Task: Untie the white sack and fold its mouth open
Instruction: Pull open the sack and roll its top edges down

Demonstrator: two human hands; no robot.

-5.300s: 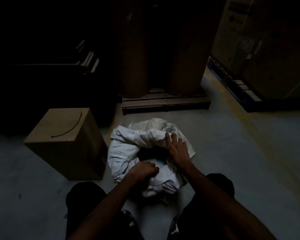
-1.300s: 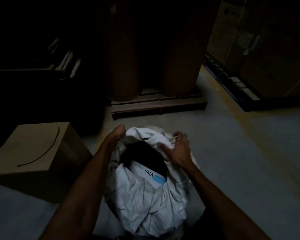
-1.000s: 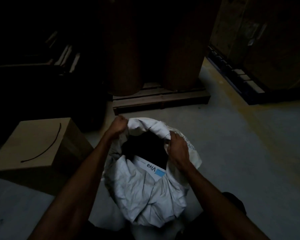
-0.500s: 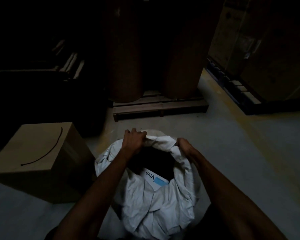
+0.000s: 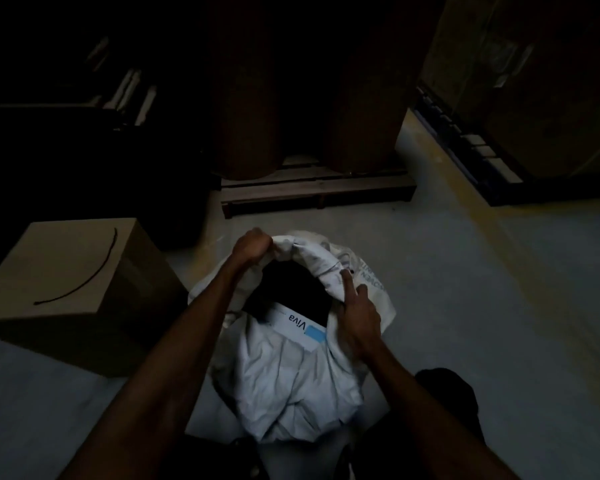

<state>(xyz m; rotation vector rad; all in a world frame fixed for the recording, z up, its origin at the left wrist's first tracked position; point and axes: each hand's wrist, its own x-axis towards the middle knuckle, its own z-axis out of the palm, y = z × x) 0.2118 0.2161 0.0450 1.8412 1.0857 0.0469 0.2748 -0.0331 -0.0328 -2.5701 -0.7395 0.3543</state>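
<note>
the floor (image 5: 465, 306) carries a cardboard box (image 5: 66, 282) and, just right of it, the white sack (image 5: 298, 379), mouth open. left hand (image 5: 252, 245) fists the far rim; right hand (image 5: 355, 318) clamps the right rim. a label (image 5: 297, 323) reading "viva" shows inside.

The white sack (image 5: 291, 375), bunched low five seconds ago, has been drawn upright and its mouth opened. The far rim is now gripped by the left hand (image 5: 252, 245), and the right hand (image 5: 355, 320) has been shifted onto the right rim.
</note>
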